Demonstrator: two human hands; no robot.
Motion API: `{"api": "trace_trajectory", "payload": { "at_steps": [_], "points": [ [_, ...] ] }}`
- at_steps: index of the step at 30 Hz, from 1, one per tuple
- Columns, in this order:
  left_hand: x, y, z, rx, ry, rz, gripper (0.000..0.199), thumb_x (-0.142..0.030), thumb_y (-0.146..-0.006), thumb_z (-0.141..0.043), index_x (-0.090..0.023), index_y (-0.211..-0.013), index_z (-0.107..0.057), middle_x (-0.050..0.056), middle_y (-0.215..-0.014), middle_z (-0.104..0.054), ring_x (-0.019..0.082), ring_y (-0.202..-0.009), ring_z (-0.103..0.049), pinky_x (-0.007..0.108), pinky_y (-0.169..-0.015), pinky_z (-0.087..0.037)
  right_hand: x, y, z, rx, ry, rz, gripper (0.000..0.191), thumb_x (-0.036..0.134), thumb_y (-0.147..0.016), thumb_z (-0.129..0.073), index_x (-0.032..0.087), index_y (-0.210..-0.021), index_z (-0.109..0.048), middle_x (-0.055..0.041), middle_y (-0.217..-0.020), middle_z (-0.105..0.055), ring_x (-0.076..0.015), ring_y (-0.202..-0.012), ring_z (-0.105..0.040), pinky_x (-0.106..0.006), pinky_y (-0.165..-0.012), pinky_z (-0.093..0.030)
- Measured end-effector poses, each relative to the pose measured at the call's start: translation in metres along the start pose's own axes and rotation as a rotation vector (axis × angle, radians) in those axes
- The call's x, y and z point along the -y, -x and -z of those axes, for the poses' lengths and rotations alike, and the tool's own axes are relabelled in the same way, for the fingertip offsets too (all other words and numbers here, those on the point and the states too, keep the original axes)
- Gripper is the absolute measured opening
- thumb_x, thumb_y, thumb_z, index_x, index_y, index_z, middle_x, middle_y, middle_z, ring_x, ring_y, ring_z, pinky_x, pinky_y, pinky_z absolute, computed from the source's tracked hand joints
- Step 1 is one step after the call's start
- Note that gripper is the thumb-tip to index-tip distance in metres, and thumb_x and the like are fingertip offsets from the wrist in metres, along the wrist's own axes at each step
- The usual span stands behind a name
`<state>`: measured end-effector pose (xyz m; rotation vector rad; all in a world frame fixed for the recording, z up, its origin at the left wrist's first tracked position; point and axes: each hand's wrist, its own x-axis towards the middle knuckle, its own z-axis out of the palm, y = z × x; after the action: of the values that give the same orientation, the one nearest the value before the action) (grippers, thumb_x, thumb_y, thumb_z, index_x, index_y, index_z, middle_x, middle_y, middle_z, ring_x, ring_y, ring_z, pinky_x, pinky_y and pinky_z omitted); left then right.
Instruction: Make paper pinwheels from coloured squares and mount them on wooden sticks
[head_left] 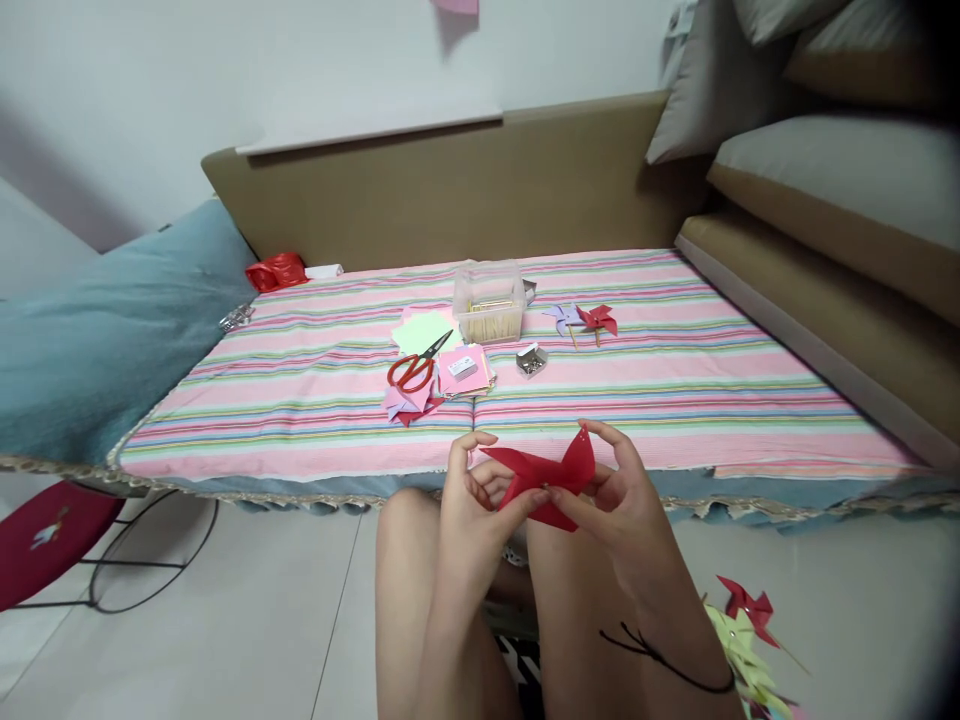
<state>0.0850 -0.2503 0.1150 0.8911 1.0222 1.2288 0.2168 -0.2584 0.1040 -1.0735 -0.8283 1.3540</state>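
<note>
A red paper pinwheel [546, 474] is held between both hands above the person's knees. My left hand [487, 500] pinches its lower middle with the thumb, the fingers curled behind the paper. My right hand [619, 492] presses its thumb beside the left thumb at the centre, and its index finger touches the upper right tip. A small pin head seems to show at the centre. Beyond the hands, an open small box of pins [532, 361] stands on the striped cloth [637, 400]. Red-handled scissors [411, 372] lie on coloured paper to its left.
A clear plastic box [490, 302] of wooden sticks stands further back. Two pinwheels [598, 319] lie to its right. Pink paper squares [478, 380] bear a small white box. More pinwheels [739, 640] are at the lower right; a red stool [56, 540] is at left.
</note>
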Motion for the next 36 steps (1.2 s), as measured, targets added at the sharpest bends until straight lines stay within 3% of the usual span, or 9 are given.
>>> {"api": "trace_trajectory", "payload": {
  "at_steps": [6, 10, 14, 20, 23, 26, 32, 36],
  "points": [
    [-0.006, 0.000, 0.000, -0.100, 0.047, -0.010, 0.052, -0.019, -0.064, -0.078, -0.024, -0.100, -0.041, -0.004, -0.071, -0.068, 0.009, -0.060, -0.063, 0.018, -0.059, -0.048, 0.011, -0.002, 0.010, 0.066, -0.004, 0.001, 0.066, 0.037, -0.071, -0.076, 0.027, -0.125, -0.041, -0.0066, -0.095, -0.073, -0.0227, -0.090, -0.068, -0.039, -0.080, -0.054],
    [-0.007, -0.010, 0.011, -0.202, 0.142, -0.078, 0.050, -0.018, -0.063, -0.080, -0.022, -0.095, -0.041, -0.006, -0.067, -0.066, 0.007, -0.057, -0.060, 0.017, -0.061, -0.048, 0.020, -0.017, 0.022, -0.038, 0.042, 0.050, 0.061, 0.041, -0.071, -0.076, 0.026, -0.121, -0.045, -0.0078, -0.098, -0.072, -0.0241, -0.100, -0.065, -0.040, -0.087, -0.050],
    [-0.015, -0.027, 0.025, -0.257, 0.180, -0.089, 0.053, -0.015, -0.060, -0.081, -0.021, -0.093, -0.040, -0.003, -0.072, -0.068, 0.008, -0.061, -0.064, 0.020, -0.064, -0.051, 0.032, -0.050, 0.028, -0.086, 0.115, 0.096, 0.054, 0.042, -0.070, -0.077, 0.024, -0.114, -0.051, -0.0079, -0.095, -0.073, -0.0242, -0.101, -0.065, -0.041, -0.092, -0.046],
    [-0.031, -0.068, 0.040, -0.281, 0.181, -0.092, 0.058, -0.021, -0.059, -0.083, -0.023, -0.099, -0.040, 0.000, -0.076, -0.071, 0.014, -0.065, -0.069, 0.023, -0.064, -0.054, 0.051, -0.148, 0.012, -0.006, 0.309, 0.212, 0.039, 0.043, -0.069, -0.076, 0.019, -0.096, -0.061, -0.0083, -0.089, -0.073, -0.0236, -0.093, -0.066, -0.038, -0.088, -0.047],
    [-0.034, -0.103, 0.046, -0.256, 0.237, -0.127, 0.053, -0.021, -0.060, -0.083, -0.021, -0.096, -0.044, 0.001, -0.078, -0.072, 0.013, -0.070, -0.069, 0.021, -0.067, -0.053, 0.057, -0.214, -0.007, 0.076, 0.486, 0.283, 0.032, 0.039, -0.074, -0.070, 0.015, -0.095, -0.064, -0.0100, -0.090, -0.072, -0.0230, -0.090, -0.067, -0.036, -0.082, -0.050],
    [-0.034, -0.148, 0.054, -0.208, 0.334, -0.130, 0.048, -0.018, -0.061, -0.081, -0.019, -0.097, -0.050, 0.003, -0.084, -0.072, 0.012, -0.075, -0.069, 0.020, -0.071, -0.053, 0.058, -0.279, -0.029, 0.144, 0.817, 0.329, 0.020, 0.026, -0.081, -0.057, 0.013, -0.094, -0.065, -0.0111, -0.097, -0.072, -0.0202, -0.090, -0.067, -0.030, -0.078, -0.051],
    [-0.022, -0.236, 0.080, -0.283, 0.559, -0.187, 0.044, -0.012, -0.060, -0.080, -0.019, -0.096, -0.055, 0.000, -0.082, -0.070, 0.010, -0.075, -0.068, 0.021, -0.074, -0.053, 0.041, -0.382, -0.071, 0.250, 1.162, 0.221, 0.013, 0.013, -0.079, -0.057, 0.012, -0.073, -0.069, -0.0071, -0.077, -0.072, -0.0171, -0.073, -0.068, -0.024, -0.066, -0.050],
    [-0.002, -0.261, 0.092, -0.363, 0.622, -0.209, 0.045, -0.011, -0.060, -0.081, -0.020, -0.096, -0.055, -0.001, -0.082, -0.069, 0.010, -0.077, -0.067, 0.022, -0.077, -0.054, 0.014, -0.423, -0.094, 0.373, 1.370, 0.046, 0.015, 0.025, -0.086, -0.061, 0.011, -0.082, -0.066, -0.0037, -0.082, -0.069, -0.0142, -0.074, -0.066, -0.028, -0.070, -0.053]
  ]
}}
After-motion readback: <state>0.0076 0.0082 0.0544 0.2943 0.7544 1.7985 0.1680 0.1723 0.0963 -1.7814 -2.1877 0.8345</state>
